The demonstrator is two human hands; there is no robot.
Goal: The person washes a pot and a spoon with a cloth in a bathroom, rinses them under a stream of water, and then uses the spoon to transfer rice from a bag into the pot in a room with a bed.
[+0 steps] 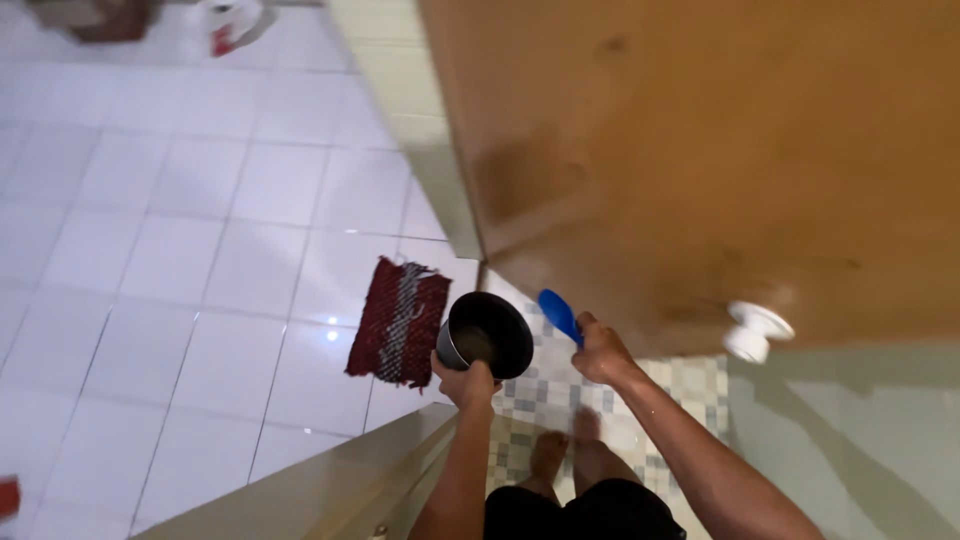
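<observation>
**One door, one mat, one pot, one scoop**

One brown door [700, 150] with one white knob [755, 330] fills the upper right. One red woven mat [398, 320] lies on the white tiles. The left hand [466, 382] grips one dark pot [486, 335], its mouth tilted toward the camera. The right hand [603, 352] is closed on one blue scoop [558, 314], whose long axis points up-left, just beside the pot.

Pot [487, 335] in left hand [466, 383], left of scoop [559, 315] in right hand [601, 352]; mat [398, 320] left of pot.

Black pot [486, 335], blue scoop [559, 315], maroon-striped mat [398, 321]
</observation>
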